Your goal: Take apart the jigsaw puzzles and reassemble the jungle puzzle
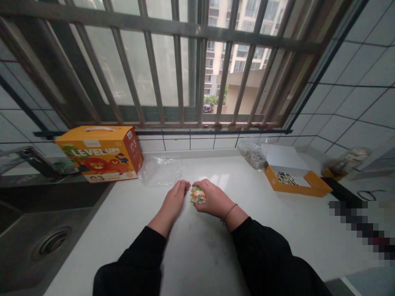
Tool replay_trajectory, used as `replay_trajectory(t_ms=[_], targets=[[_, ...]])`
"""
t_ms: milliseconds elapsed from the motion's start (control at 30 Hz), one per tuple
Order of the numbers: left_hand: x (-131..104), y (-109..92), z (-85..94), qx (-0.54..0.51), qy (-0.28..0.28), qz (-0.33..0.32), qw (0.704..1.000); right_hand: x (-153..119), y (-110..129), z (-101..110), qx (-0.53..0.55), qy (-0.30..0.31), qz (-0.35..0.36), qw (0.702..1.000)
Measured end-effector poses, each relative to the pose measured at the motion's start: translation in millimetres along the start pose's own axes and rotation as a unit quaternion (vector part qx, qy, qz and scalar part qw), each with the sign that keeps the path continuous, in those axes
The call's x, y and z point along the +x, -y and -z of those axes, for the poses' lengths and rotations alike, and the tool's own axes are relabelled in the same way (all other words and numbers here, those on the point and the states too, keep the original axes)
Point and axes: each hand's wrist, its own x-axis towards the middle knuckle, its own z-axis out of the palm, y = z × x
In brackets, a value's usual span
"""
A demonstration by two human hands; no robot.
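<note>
A small stack of colourful puzzle pieces (198,195) is gripped between the thumb and fingers of my right hand (212,200), low over the white countertop (197,255). Just left of the stack is my left hand (175,198), its fingers curled together; what they hold, if anything, is hidden. A narrow gap separates the two hands. Behind my left hand lies a crumpled clear plastic bag (160,170).
An orange box (100,154) stands at the back left beside the dark sink (18,230) and faucet (33,162). At the right are a plastic bag of small pieces (254,156) and an open orange box (296,190) holding pieces. A barred window spans the back.
</note>
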Motion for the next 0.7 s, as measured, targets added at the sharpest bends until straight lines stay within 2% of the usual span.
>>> replay_trajectory(t_ms=[167, 267, 500, 700], targets=[[-5, -5, 2.1, 0.073, 0.001, -0.025, 0.997, -3, -10, 1, 0.055, -0.102, -0.017, 0.993], [-6, -9, 3.3, 0.091, -0.007, -0.024, 0.995, -4, -9, 5, 0.057, -0.127, -0.019, 0.99], [-9, -26, 2.3, 0.184, 0.011, -0.041, 0.982, -4, 3, 7, -0.011, 0.037, -0.058, 0.998], [-10, -33, -3.3, 0.208, 0.014, -0.052, 0.977, -3, 9, 8, -0.041, 0.051, -0.045, 0.997]])
